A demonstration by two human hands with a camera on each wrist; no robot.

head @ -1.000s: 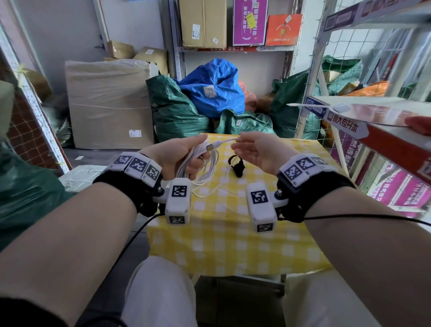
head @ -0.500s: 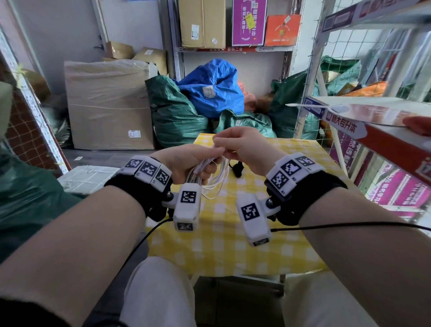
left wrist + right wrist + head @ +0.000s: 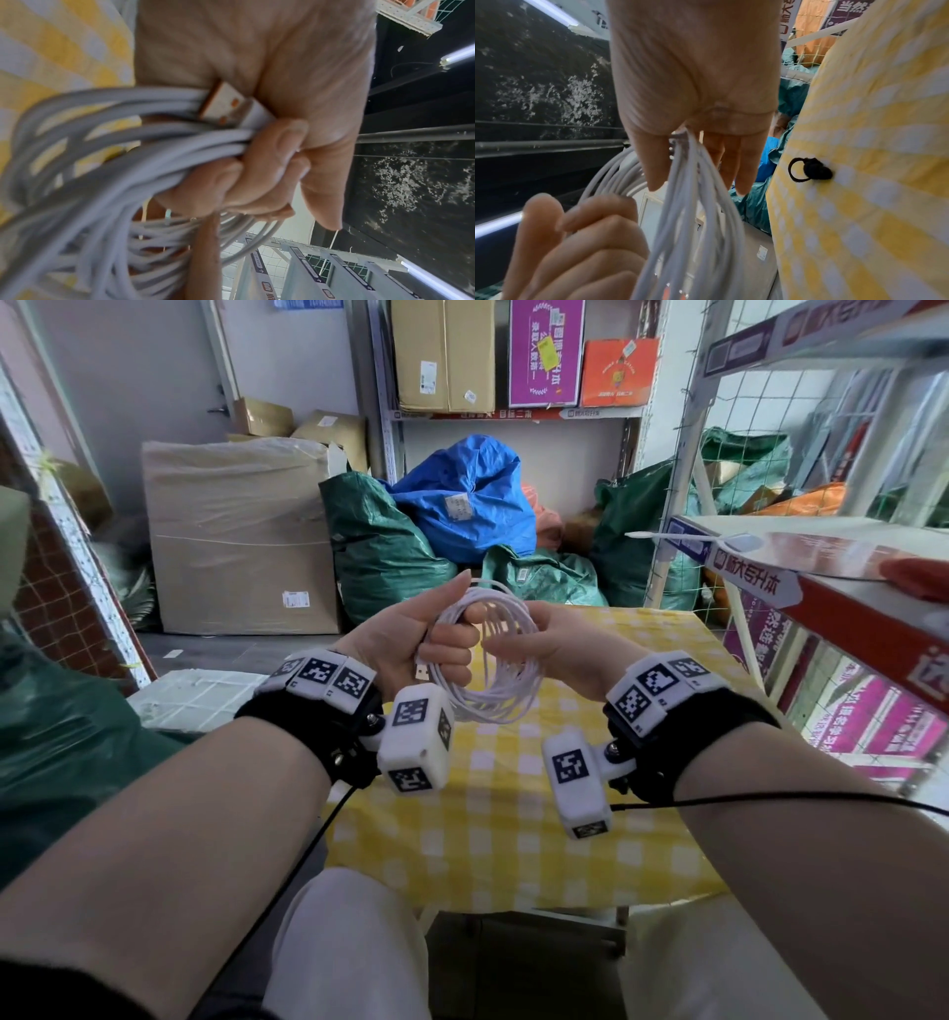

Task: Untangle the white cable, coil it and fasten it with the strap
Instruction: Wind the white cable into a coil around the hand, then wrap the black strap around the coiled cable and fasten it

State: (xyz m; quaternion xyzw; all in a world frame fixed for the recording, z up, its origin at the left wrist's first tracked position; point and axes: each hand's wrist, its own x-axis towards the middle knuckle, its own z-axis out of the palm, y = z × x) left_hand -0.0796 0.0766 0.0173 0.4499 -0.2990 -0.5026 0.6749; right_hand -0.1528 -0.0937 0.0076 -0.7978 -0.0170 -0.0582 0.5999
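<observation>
1. Head view: your left hand (image 3: 411,634) clenches the white cable (image 3: 493,660), coiled, above the table (image 3: 488,839); right hand (image 3: 554,644) steadies the loops.
2. Left wrist: fingers curled round the bundle; plug (image 3: 231,105) tucked in.
3. Right wrist: right fingers straight through the loops, not gripping; strap (image 3: 811,169) lies unused on the table, so fastening is left.

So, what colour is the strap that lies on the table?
Black. The strap lies on the yellow checked tablecloth; the right wrist view shows it best.

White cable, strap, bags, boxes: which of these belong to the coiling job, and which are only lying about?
For the job:
- white cable, coiled, gripped by the left hand, steadied by the right hand
- black strap on the tablecloth, not held

Lying about:
- blue bag
- green bags
- cardboard boxes
</observation>
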